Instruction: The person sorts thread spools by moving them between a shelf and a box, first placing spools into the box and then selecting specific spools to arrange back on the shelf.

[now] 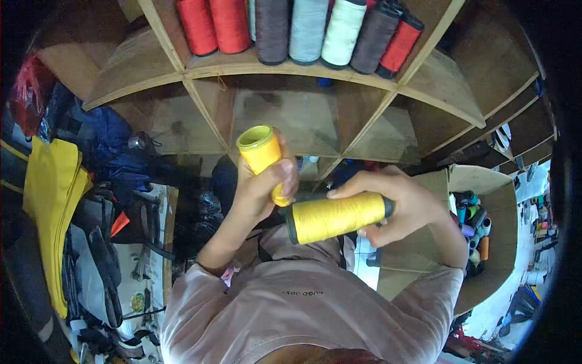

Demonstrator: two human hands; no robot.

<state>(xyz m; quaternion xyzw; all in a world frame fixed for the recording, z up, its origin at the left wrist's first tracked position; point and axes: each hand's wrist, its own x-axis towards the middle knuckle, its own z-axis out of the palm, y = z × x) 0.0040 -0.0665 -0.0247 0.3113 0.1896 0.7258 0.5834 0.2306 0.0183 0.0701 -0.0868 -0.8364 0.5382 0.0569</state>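
Note:
My left hand (267, 182) is wrapped round a yellow-orange cone (259, 151), its open hollow end tilted up. A small yellow part of it shows below my fingers. To the right, my right hand (400, 203) grips a large spool of yellow thread (339, 218) by its narrower end. That spool lies nearly level, its wide dark-rimmed end pointing left, just below and right of my left hand. Whether the two yellow pieces touch is hard to tell.
A wooden shelf (291, 71) holds several red, dark, grey and pale green thread spools (306, 30). At the right stands a cardboard box (485, 291) with small spools inside. Yellow folded material (54, 212) hangs at the left, beside dark bags and straps.

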